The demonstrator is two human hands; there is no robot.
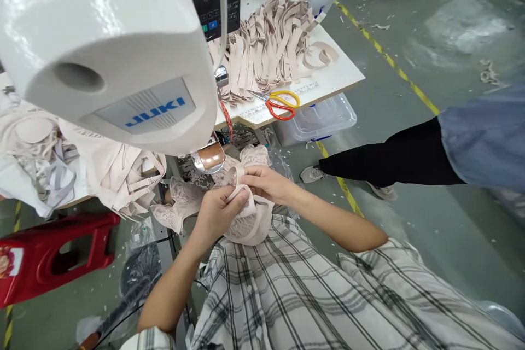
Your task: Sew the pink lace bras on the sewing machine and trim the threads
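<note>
My left hand [219,210] and my right hand [264,181] both pinch a pale pink lace garment piece [246,224] held over my lap, just below the sewing machine's arm. A beige strap [237,179] of the piece runs between the fingers of both hands. The white JUKI sewing machine [110,49] fills the upper left, and its metal presser part [210,156] hangs right above my hands. More lace pieces [174,205] lie to the left of my left hand.
A heap of beige straps [266,46] covers the white table [340,74], with yellow-and-red scissors [279,104] beside it. A clear plastic bin [320,117] sits under the table. A red stool [49,254] stands lower left. Another person's leg [394,156] crosses the floor at right.
</note>
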